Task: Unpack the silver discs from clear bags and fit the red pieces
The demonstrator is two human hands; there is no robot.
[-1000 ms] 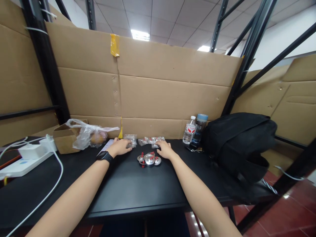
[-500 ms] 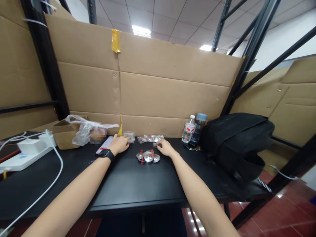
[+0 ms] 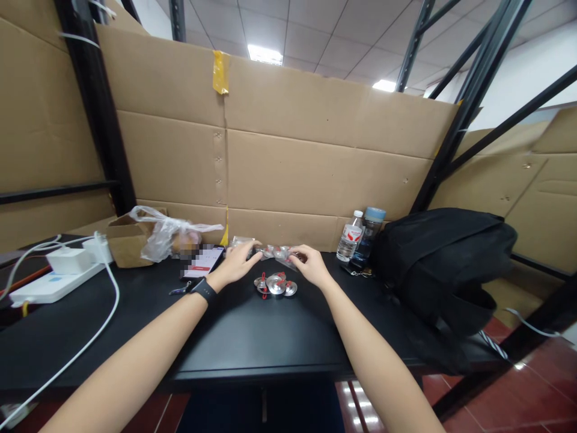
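Both my forearms reach across a black table point(image 3: 252, 337). My left hand point(image 3: 237, 266), with a black watch at the wrist, and my right hand point(image 3: 310, 264) both grip a small clear plastic bag of metal parts point(image 3: 276, 251), lifted a little off the table between them. Just in front of the hands lies a pile of small silver discs with red cords point(image 3: 275, 285). Another clear bag point(image 3: 240, 242) sits behind my left hand.
A phone point(image 3: 204, 261), a cardboard box with a plastic bag point(image 3: 148, 240) and a white power strip with cable point(image 3: 54, 282) lie at the left. Two bottles point(image 3: 360, 236) and a black backpack point(image 3: 442, 264) stand at the right. Cardboard walls the back.
My hands came off the table and closer together, lifting a clear bag between them. The view shifted slightly, and the phone by my left hand now shows.
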